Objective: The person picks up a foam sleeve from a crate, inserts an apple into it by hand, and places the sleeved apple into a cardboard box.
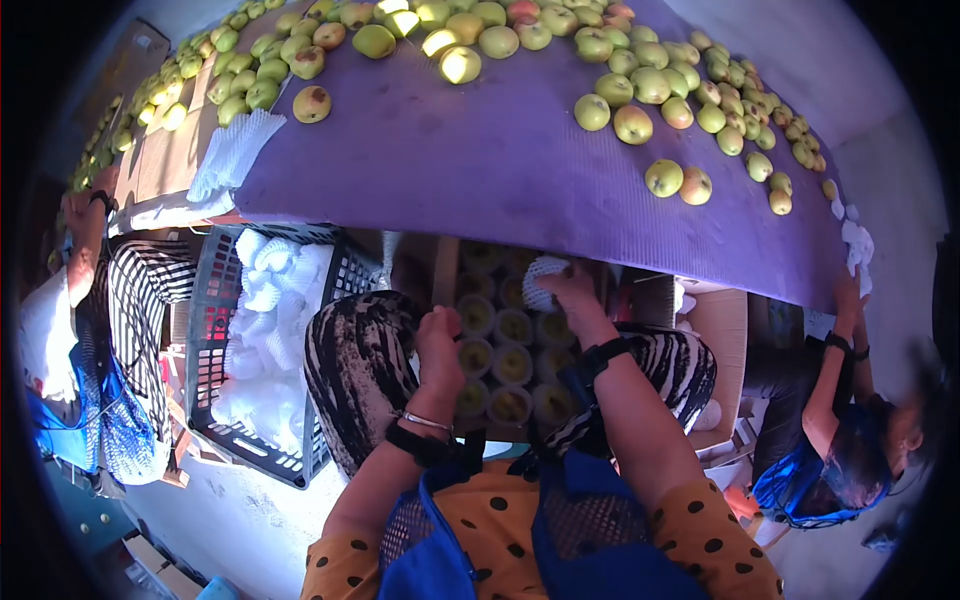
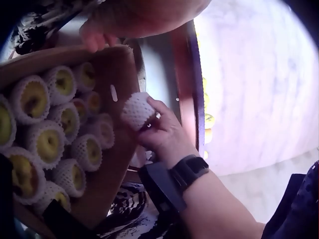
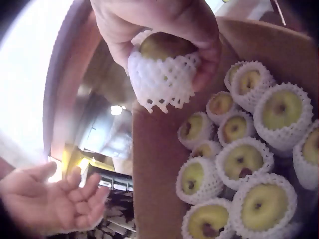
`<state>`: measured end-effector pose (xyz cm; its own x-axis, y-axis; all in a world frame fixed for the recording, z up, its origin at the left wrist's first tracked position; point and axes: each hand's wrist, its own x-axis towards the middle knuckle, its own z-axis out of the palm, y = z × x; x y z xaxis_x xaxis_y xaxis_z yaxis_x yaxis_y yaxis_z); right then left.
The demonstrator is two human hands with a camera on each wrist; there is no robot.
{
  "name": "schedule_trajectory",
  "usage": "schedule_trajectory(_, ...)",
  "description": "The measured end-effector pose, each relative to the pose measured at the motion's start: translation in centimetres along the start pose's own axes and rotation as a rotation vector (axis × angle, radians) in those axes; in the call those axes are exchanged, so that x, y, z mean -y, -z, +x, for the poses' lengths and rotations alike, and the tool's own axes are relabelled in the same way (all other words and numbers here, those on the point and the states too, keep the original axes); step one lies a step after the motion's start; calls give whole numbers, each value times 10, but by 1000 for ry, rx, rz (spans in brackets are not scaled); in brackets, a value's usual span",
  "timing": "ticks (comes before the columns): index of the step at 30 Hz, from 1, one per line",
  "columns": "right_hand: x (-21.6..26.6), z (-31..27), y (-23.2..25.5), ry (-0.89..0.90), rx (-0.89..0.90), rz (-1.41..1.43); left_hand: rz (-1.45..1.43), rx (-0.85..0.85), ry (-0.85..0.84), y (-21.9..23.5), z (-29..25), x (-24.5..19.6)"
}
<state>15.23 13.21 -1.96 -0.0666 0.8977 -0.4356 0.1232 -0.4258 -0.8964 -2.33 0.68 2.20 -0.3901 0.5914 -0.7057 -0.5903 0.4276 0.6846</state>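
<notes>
My right hand [image 1: 572,291] grips an apple [image 3: 167,46] wrapped in a white foam net sleeve [image 3: 162,74], held over the far side of a cardboard box [image 2: 94,196]. The apple's bare end shows under the palm in the right wrist view. Inside the box sit rows of apples [image 3: 259,206], each in its own foam net. My left hand [image 1: 437,350] is beside the box's left edge and holds nothing. Seen from the right wrist, that left hand [image 3: 55,201] has its palm turned up and its fingers loosely bent.
A purple-covered table [image 1: 430,150] with many loose apples [image 1: 650,85] spans the front. To the left stands a dark plastic crate [image 1: 207,370] full of white foam nets [image 1: 265,340]. An open carton [image 1: 720,345] is at the right. One person [image 1: 850,440] sits at each side.
</notes>
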Motion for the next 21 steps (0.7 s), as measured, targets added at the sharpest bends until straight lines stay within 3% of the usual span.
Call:
schedule_trajectory(1, -2, 5, -8, 60, -91, -277, -6, 5, 13, -2, -1, -1)
schedule_trajectory(4, -13, 21, -25, 293, -142, -841, -50, 8, -9, -5, 0, 1)
schedule_trajectory(7, -24, 34, -37, 348, 61, -930, 3, 64, -18, -2, 2, 3)
schedule_trajectory(10, -71, 63, -41, 747, -17, -1108, 39, 122, -37, -4, -1, -2)
schedule_trajectory(19, -103, 73, -34, 798, 35, -1196, 44, 159, 30, -11, -4, -7)
schedule_trajectory(21, -94, 67, -32, 738, 74, -1225, 22, 166, 43, -10, -4, -7)
